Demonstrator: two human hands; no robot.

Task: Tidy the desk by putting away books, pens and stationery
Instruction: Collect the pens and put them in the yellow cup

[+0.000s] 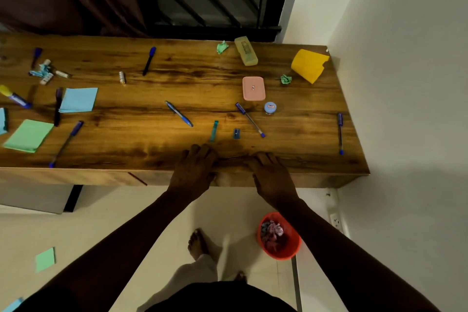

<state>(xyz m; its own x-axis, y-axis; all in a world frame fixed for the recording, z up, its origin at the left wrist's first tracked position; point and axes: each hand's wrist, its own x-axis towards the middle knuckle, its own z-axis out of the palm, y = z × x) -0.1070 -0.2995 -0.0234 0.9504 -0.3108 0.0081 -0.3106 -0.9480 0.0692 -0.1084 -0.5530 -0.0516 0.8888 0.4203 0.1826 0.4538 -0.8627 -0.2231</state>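
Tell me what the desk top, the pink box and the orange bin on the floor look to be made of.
Desk top: wood or wood-look laminate, going by the streaky brown grain; semi-gloss, with a lit sheen.
Pink box: probably plastic, smooth and evenly coloured, rounded corners.
Orange bin: likely plastic, uniform bright colour, thin rim.

Brown wood-grain counter (126, 149), dark streaks. Pink rounded plastic box (253, 88). Yellow plastic holder (309, 65). Pale yellow translucent case (246, 50). Blue square sticky-note pad (79, 100), green sticky-note pad (28, 136). Crumpled green paper ball (286, 79). Blue-capped pen (149, 61), black barrel. Orange-red round bin (291, 251) on floor.
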